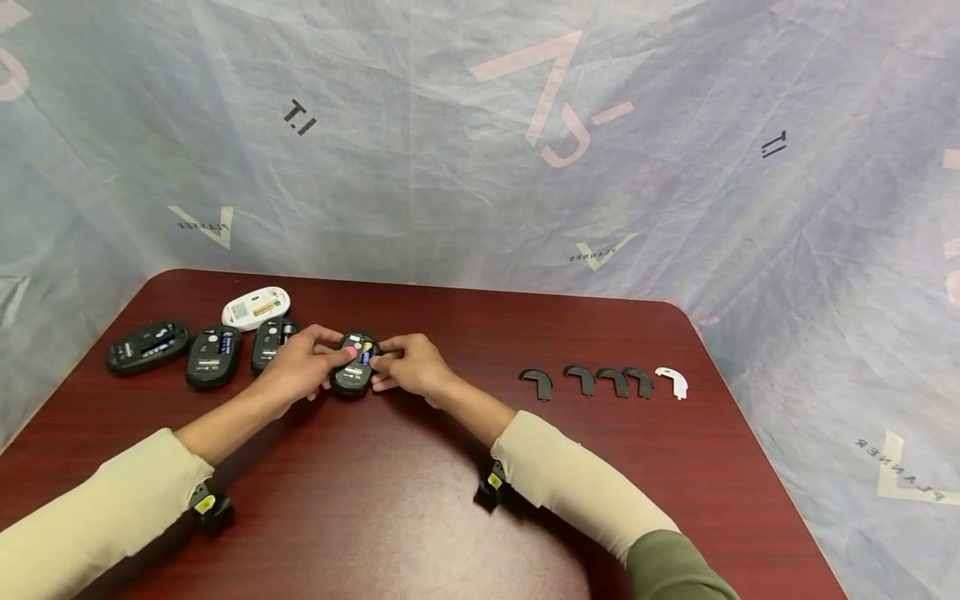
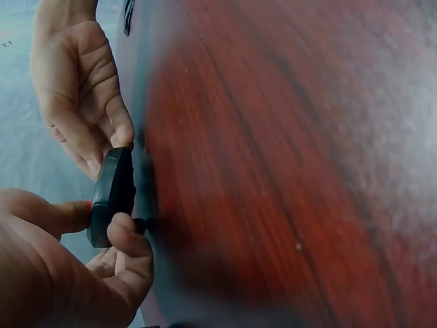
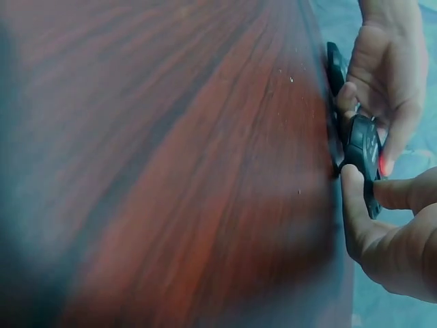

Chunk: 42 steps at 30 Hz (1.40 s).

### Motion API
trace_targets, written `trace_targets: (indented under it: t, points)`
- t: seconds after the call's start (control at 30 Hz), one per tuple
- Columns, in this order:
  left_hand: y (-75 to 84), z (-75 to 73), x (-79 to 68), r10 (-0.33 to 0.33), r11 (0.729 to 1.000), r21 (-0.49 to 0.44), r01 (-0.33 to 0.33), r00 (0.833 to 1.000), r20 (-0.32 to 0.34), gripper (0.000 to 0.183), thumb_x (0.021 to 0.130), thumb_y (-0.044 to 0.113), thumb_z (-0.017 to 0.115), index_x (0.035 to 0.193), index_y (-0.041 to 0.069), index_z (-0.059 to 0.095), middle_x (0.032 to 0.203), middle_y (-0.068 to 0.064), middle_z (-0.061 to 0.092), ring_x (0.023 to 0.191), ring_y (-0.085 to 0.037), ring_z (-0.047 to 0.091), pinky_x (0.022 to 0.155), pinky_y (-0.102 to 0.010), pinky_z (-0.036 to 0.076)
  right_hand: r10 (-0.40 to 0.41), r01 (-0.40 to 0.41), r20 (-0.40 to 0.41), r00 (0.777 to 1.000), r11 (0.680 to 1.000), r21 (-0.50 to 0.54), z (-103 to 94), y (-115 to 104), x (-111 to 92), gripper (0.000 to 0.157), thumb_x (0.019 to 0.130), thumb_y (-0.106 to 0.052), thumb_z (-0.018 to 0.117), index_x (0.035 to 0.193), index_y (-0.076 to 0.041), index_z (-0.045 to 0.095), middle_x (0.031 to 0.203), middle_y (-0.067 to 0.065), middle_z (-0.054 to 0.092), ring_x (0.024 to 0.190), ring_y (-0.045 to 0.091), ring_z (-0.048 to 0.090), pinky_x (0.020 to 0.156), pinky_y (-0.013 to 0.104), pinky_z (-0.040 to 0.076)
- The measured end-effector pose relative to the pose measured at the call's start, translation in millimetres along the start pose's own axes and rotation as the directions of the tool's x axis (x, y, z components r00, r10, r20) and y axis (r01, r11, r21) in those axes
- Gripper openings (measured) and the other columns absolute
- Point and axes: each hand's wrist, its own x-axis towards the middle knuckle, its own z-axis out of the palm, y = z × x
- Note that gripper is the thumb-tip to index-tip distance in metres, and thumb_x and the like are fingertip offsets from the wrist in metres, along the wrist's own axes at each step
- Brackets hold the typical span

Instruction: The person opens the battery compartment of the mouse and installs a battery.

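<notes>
A black computer mouse (image 1: 351,379) is held underside up between both hands, its battery bay uncovered with a blue and yellow battery (image 1: 367,352) inside. My left hand (image 1: 300,364) grips its left side, thumb on the underside and fingers beneath. From the right side my right hand (image 1: 416,367) pinches the mouse, fingertips at the battery bay. In the left wrist view the mouse (image 2: 113,195) appears edge-on between the two hands. The right wrist view shows the thumb and a finger of the right hand (image 3: 396,232) on either side of the mouse (image 3: 360,147).
Left of the hands lie black mice (image 1: 213,357), (image 1: 147,347), (image 1: 266,346) and a white mouse (image 1: 238,312), all underside up with batteries showing. At the right, several black curved covers (image 1: 537,383) and a white cover (image 1: 674,382) form a row on the red-brown table (image 1: 390,517).
</notes>
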Motion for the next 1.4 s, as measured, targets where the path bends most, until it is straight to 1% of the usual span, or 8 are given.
trace_targets:
  t: [0.13,0.4,0.5,0.7,0.8,0.9,1.03,1.4]
  points:
    - [-5.0,-6.3,-2.7,-0.001,0.994,0.106,0.006,0.999,-0.049,0.06,0.117,0.036,0.062,0.158,-0.006,0.048,0.135,-0.029,0.07,0.083,-0.02,0.068,0.062,-0.028,0.057,-0.003,0.003,-0.006,1.0,1.0,0.01,11.4,-1,7,0.043,0.107,0.004,0.072,0.149,0.011,0.065,0.106,0.019,0.083,0.082,0.019,0.081,0.083,0.033,0.073]
    - [-4.2,-17.5,-6.3,0.043,0.954,0.301,-0.003,0.991,-0.126,0.052,0.118,0.035,0.059,0.151,-0.005,0.055,0.14,-0.034,0.07,0.134,-0.053,0.062,0.109,-0.068,0.052,-0.004,0.005,-0.022,1.0,0.999,0.047,26.4,-4,19,0.037,0.103,0.009,0.074,0.141,0.009,0.072,0.103,0.021,0.085,0.087,0.027,0.085,0.081,0.033,0.073]
    - [-4.4,-21.5,-6.0,0.054,0.94,0.341,-0.008,0.991,-0.126,0.05,0.119,0.032,0.058,0.151,-0.007,0.055,0.142,-0.036,0.068,0.128,-0.052,0.066,0.103,-0.065,0.056,-0.006,0.008,-0.03,1.0,0.999,0.053,30.6,-6,23,0.035,0.103,0.009,0.074,0.138,0.008,0.074,0.099,0.02,0.084,0.089,0.029,0.086,0.082,0.035,0.074]
    - [-6.6,-27.0,-5.8,0.063,0.937,0.347,-0.022,0.992,-0.108,0.054,0.12,0.029,0.056,0.156,-0.009,0.05,0.111,-0.025,0.075,0.063,-0.022,0.07,0.055,-0.037,0.057,-0.015,0.016,-0.03,0.999,0.998,0.052,37.8,-10,29,0.031,0.105,0.008,0.073,0.136,0.009,0.075,0.1,0.018,0.084,0.098,0.036,0.086,0.086,0.038,0.073]
    - [-7.1,-27.9,-5.2,0.104,0.921,0.387,-0.053,0.988,-0.112,0.056,0.119,0.028,0.057,0.158,-0.012,0.049,0.092,-0.021,0.076,0.056,-0.024,0.07,0.057,-0.04,0.058,-0.017,0.019,-0.038,0.999,0.998,0.053,39.8,-9,33,0.031,0.105,0.008,0.073,0.136,0.009,0.075,0.101,0.02,0.084,0.102,0.039,0.086,0.086,0.038,0.073]
    - [-7.0,-27.8,-4.2,0.157,0.885,0.459,-0.082,0.98,-0.127,0.057,0.118,0.025,0.058,0.156,-0.017,0.051,0.113,-0.035,0.075,0.092,-0.047,0.078,0.085,-0.059,0.064,-0.017,0.02,-0.047,0.999,0.998,0.057,41.0,-9,36,0.032,0.104,0.008,0.074,0.136,0.009,0.074,0.102,0.021,0.084,0.102,0.039,0.086,0.084,0.037,0.074]
    - [-7.6,-26.2,-3.7,0.195,0.845,0.528,-0.089,0.969,-0.149,0.056,0.117,0.023,0.058,0.155,-0.018,0.052,0.15,-0.046,0.055,0.139,-0.067,0.053,0.111,-0.08,0.049,-0.017,0.02,-0.047,0.999,0.998,0.06,40.7,-8,37,0.035,0.103,0.01,0.075,0.138,0.01,0.073,0.103,0.022,0.085,0.1,0.039,0.086,0.083,0.036,0.074]
    - [-3.7,-15.7,2.2,0.348,0.771,0.622,-0.138,0.909,-0.23,0.062,0.114,0.042,0.061,0.155,-0.004,0.058,0.15,-0.032,0.06,0.129,-0.06,0.064,0.092,-0.08,0.056,-0.123,0.127,0.033,0.992,0.98,-0.155,5.2,-5,13,0.042,0.108,-0.002,0.074,0.149,0.004,0.069,0.121,0.022,0.084,0.098,0.031,0.085,0.082,0.036,0.074]
